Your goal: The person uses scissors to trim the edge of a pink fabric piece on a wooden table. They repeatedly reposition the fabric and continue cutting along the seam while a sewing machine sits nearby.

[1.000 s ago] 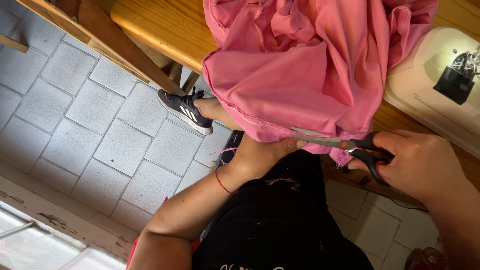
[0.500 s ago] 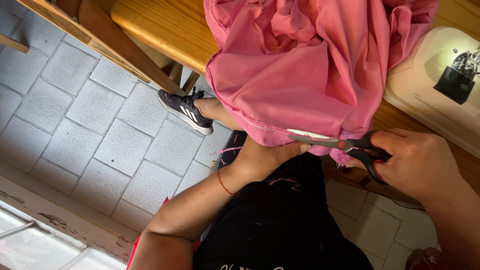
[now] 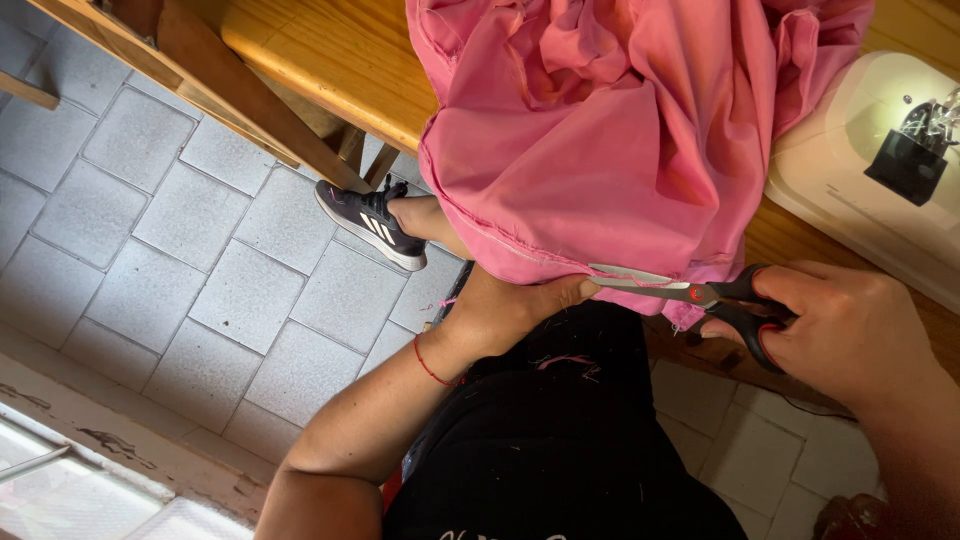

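Note:
A bunched pink fabric (image 3: 620, 130) hangs off the edge of a wooden table (image 3: 320, 55) over my lap. My left hand (image 3: 510, 305) pinches the fabric's lower hem from below. My right hand (image 3: 850, 335) grips black-handled scissors (image 3: 700, 293), whose metal blades lie along the hem and point left toward my left thumb. A red thread bracelet sits on my left wrist.
A white sewing machine (image 3: 880, 170) stands on the table at the right. Below are grey floor tiles (image 3: 200, 260), my foot in a dark sneaker (image 3: 370, 225), wooden table legs and my black clothing (image 3: 560, 440) with pink thread scraps on it.
The scissor blades have slid a little further left along the hem toward my left thumb. My left hand has kept its hold on the fabric.

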